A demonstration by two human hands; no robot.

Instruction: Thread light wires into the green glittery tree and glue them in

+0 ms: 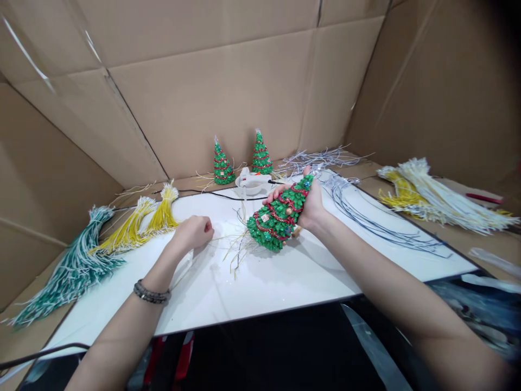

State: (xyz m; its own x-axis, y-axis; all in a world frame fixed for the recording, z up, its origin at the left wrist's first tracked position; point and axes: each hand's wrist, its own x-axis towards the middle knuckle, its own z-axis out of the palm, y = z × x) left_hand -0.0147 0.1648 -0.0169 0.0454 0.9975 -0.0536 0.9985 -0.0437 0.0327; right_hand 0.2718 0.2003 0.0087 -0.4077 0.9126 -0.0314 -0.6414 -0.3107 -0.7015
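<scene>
At a white tabletop (285, 282) walled in by brown cardboard panels (228, 92), my right hand (311, 206) holds a small green cone-shaped Christmas tree ornament with red bead garlands (279, 217). The tree lies tilted in my grip, its tip pointing up and away from me, its wide base turned down toward the tabletop and my left side. My right fingers (280, 191) wrap around the upper half of the tree from behind and are pressed against it, the thumb side toward the tip. Thin pale yellow strands (236, 252) hang from the tree's base and trail onto the tabletop.

My left hand (193, 232) rests on the tabletop to the left of the tree, apart from it, the fingers curled in together; whether they pinch one of the strands I cannot tell. A dark beaded bracelet (151, 294) circles that wrist.

Left of my left hand lie bundles of yellow wire stems (138, 225) and a bundle of green-and-white wire stems (71, 271). Behind the held tree sits a white glue gun (252, 182) with two more green tree ornaments (242, 160) standing beyond it. To the right lie loops of blue-grey wire (366, 217) and a bundle of cream and yellow stems (435, 198).
</scene>
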